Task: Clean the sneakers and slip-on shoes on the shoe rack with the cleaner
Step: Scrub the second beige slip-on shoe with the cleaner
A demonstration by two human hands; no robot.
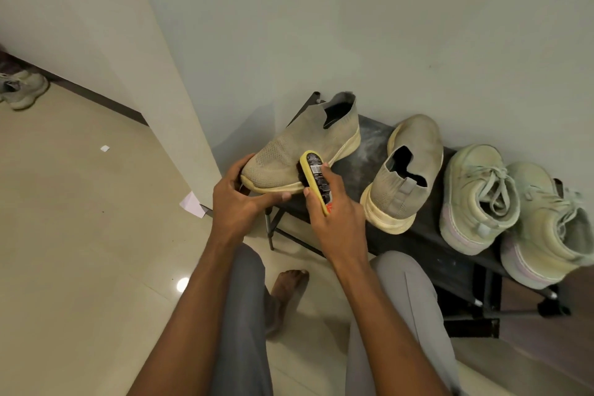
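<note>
Rack (360, 135) dusty, against wall (353, 26); glossy tile floor (80, 235).

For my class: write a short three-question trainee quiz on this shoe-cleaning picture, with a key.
1. True or false: the left hand steadies the toe of the slip-on shoe.
2. What does the right hand grip?
A. cloth
B. yellow brush
C. spray can
3. How many shoes stand on the shoe rack untouched?

Key:
1. true
2. B
3. three: one slip-on, two laced sneakers.
</note>
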